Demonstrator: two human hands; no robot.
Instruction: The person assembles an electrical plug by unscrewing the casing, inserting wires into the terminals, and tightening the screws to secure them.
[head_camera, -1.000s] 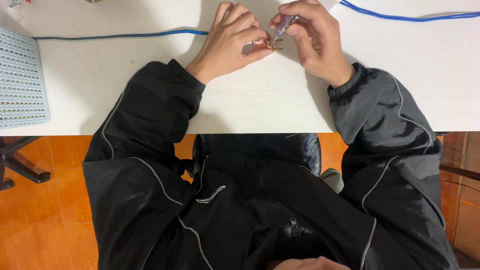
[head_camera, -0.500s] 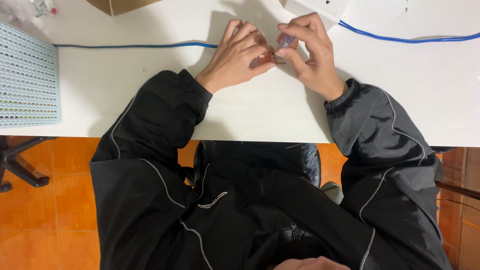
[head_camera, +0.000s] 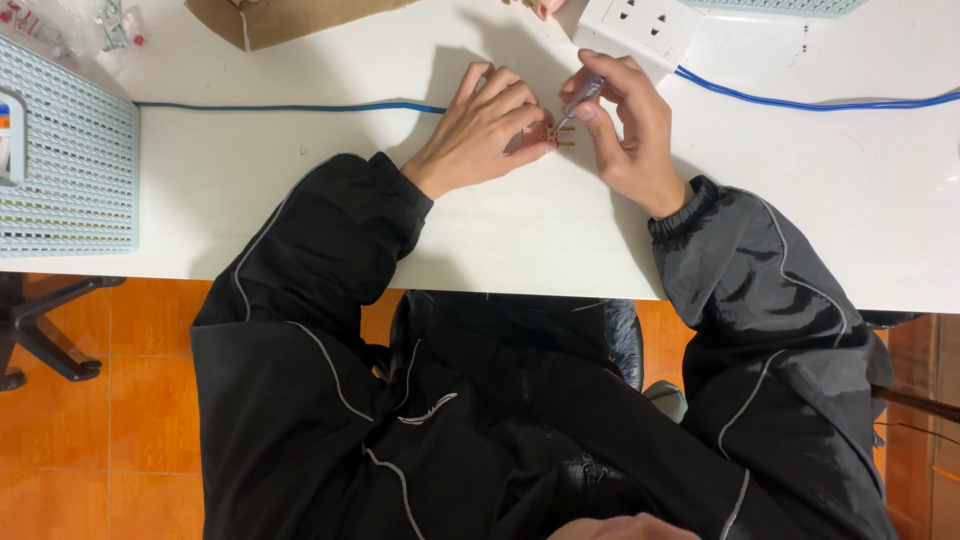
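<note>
Both my hands have slid lower on the white table since a second ago. Left to right: my left hand curls loosely over a small metal-pronged part, pinning it down; my right hand pinches a slim screwdriver, tip at the part. Seemingly mid-screw; next calls for steady, square turning.

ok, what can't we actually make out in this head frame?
- Small part under the left hand: mostly covered by its fingers, only brass prongs show; kind unclear.
- Screwdriver in the right hand: tip too small to tell if it touches the part.
- White power strip: cut off by the top edge.
- Cardboard box: cut off by the top edge.
- Blue basket: cut off by the left edge.
</note>
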